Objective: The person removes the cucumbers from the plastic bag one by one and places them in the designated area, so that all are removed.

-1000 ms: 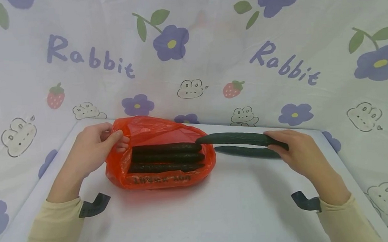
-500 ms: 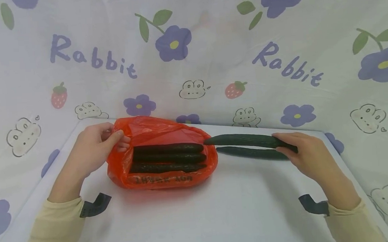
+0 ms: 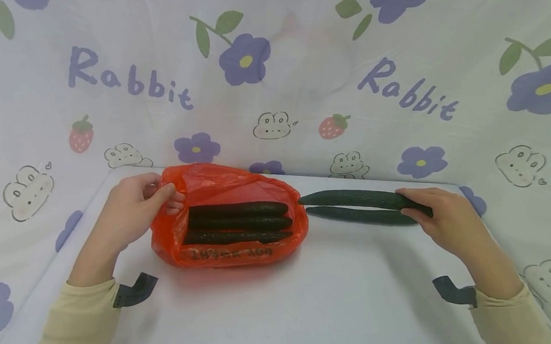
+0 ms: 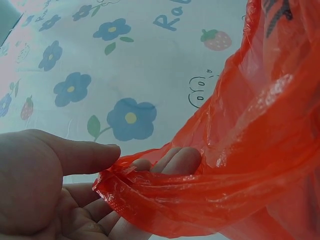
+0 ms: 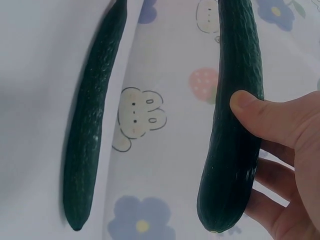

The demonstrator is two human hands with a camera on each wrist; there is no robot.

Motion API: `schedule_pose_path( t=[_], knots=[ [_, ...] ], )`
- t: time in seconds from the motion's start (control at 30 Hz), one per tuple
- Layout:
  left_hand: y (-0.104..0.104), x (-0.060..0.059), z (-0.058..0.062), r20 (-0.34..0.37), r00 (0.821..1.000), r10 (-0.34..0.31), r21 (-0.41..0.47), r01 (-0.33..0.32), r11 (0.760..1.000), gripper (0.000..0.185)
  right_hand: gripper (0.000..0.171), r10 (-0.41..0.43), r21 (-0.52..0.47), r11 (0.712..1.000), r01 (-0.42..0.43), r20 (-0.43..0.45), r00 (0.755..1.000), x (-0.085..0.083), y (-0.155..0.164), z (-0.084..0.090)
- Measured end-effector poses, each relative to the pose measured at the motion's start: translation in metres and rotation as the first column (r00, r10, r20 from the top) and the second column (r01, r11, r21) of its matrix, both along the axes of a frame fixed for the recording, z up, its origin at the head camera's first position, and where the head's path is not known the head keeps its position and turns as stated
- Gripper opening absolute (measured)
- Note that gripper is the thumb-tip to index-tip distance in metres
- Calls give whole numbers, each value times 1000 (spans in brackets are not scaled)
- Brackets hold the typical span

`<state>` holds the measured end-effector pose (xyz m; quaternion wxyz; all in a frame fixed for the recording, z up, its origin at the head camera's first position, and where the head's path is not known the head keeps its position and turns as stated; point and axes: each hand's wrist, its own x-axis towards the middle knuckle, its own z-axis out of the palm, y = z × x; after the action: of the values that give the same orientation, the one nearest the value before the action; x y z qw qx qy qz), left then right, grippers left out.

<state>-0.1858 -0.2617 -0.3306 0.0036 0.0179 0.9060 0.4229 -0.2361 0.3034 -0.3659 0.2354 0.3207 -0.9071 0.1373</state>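
An orange-red plastic bag (image 3: 226, 217) lies on the white table (image 3: 283, 298) with three dark cucumbers (image 3: 238, 222) inside it. My left hand (image 3: 137, 204) pinches the bag's left rim (image 4: 150, 187) between thumb and fingers and holds its mouth open. My right hand (image 3: 441, 212) grips the right end of a long dark cucumber (image 3: 362, 198), thumb on top (image 5: 250, 107). That cucumber (image 5: 235, 115) points left toward the bag. Another cucumber (image 3: 358, 215) lies on the table just in front of it, seen also in the right wrist view (image 5: 95, 125).
A floral cloth printed with "Rabbit" (image 3: 270, 77) hangs behind and around the table. The table's far edge (image 3: 375, 182) runs just behind the cucumbers. Black wrist straps (image 3: 133, 290) show at both cuffs.
My right hand has drawn the held cucumber to the right, so its tip has moved away from the bag's mouth. The left hand and the bag have stayed put.
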Motion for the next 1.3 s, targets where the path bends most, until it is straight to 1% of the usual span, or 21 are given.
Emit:
schedule_pose_path(
  t=[0.13,0.3,0.53,0.97,1.3],
  knots=[
    [-1,-1,-2,2,1000,1,6,-1,1000,34,48,7,1,1000,-7,-6,1000,-1,2,-2],
    [-1,-1,-3,7,1000,2,11,-2,1000,34,49,13,3,1000,-13,-22,1000,-2,8,-6],
    [-1,-2,-2,6,1000,2,4,-2,1000,35,48,-3,17,1000,3,-11,1000,-1,13,-11],
    [-2,0,-1,2,1000,-1,10,1,1000,33,46,-52,59,997,49,56,997,0,18,-21],
    [-3,1,0,-7,1000,-1,16,1,1000,33,44,-86,63,995,78,125,988,-1,23,-29]
  ],
)
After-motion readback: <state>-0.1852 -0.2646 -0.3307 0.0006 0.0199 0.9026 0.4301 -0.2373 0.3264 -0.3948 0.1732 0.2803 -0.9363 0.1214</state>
